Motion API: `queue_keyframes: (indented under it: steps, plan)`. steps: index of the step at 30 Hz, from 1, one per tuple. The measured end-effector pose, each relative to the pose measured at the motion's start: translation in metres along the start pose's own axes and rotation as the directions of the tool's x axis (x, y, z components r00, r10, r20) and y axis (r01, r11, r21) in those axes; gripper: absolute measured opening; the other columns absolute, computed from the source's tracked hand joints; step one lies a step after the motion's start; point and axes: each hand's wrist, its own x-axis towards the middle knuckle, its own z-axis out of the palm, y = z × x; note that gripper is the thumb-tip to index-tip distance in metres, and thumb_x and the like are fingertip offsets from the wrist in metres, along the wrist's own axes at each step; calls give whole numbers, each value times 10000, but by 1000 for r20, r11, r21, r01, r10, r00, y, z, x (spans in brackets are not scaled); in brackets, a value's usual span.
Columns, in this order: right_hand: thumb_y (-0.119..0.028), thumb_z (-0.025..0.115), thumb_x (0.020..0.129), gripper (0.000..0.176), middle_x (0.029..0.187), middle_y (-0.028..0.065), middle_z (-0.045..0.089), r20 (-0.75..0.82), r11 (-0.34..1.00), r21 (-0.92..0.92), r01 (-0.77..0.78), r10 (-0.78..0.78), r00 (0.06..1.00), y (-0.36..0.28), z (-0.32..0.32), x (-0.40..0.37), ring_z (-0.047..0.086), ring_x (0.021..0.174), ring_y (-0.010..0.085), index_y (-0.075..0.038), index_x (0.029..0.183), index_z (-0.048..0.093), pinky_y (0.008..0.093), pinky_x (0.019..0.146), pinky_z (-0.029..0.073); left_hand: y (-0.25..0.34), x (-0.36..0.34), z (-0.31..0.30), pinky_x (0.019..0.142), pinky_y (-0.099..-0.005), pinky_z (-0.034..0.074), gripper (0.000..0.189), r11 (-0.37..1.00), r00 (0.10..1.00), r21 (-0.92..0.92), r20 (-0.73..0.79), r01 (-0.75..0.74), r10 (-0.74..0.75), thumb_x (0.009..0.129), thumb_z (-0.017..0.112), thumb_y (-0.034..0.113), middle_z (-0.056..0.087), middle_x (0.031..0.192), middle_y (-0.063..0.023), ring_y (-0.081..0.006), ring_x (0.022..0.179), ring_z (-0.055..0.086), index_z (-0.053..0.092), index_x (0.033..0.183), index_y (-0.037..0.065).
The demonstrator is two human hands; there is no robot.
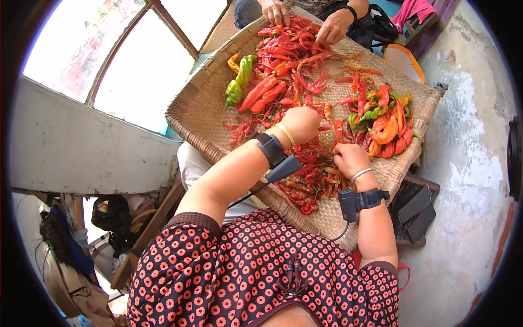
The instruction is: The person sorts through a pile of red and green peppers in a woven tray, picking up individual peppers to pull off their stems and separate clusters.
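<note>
Resting among shrivelled dried red chillies (310,177) at the near edge of a woven tray (201,117), the right hand (351,158) has its fingers curled down into the heap; I cannot tell whether its grip has closed on a pod. The left hand (300,123) hovers just above the same heap, its grip clenched into a fist with the palm hidden. These pods look light, thin-skinned and brittle, likely to crack if squeezed, so a gentle pinch at the stem end would suit them. Plump fresh red chillies (267,91) and green chillies (239,82) lie farther along, where another person's hand (333,24) works.
</note>
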Motion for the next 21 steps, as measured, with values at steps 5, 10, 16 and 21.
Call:
queue_keyframes:
  steps: [5, 10, 16, 21]
  plan:
    - [-182, 544, 725, 201, 781, 141, 634, -43, 971, 239, -13, 24, 999, 14, -2, 0, 605, 746, 307, -88, 869, 648, 381, 667, 483, -32, 15, -15, 587, -285, 469, 213, 538, 891, -837, -316, -100, -327, 761, 642, 179, 624, 730, -64, -127, 615, 560, 640, 907, 24]
    - [-136, 575, 747, 174, 736, 119, 634, -76, 816, 576, -43, 106, 991, 10, -1, 3, 612, 665, 196, -30, 875, 628, 311, 620, 478, -40, 12, -18, 633, -263, 478, 275, 674, 897, -726, -380, -138, -225, 775, 648, 184, 636, 818, -89, -111, 698, 584, 610, 967, -9]
    - [-108, 568, 798, 161, 677, 36, 601, -57, 660, 751, -6, 74, 996, 9, 9, 6, 550, 573, 80, 4, 907, 604, 246, 511, 449, 2, 4, -3, 622, -293, 454, 302, 797, 974, -594, 95, -110, 205, 791, 640, 316, 602, 715, -77, -136, 663, 547, 619, 894, 33]
    - [-135, 564, 817, 186, 668, 12, 584, 105, 566, 814, -130, 77, 991, -9, -4, 1, 541, 555, 64, -5, 942, 606, 227, 503, 446, -5, 3, -12, 579, -258, 438, 213, 722, 986, -683, 14, -111, 165, 775, 647, 249, 570, 649, -2, -68, 623, 510, 631, 807, 39]
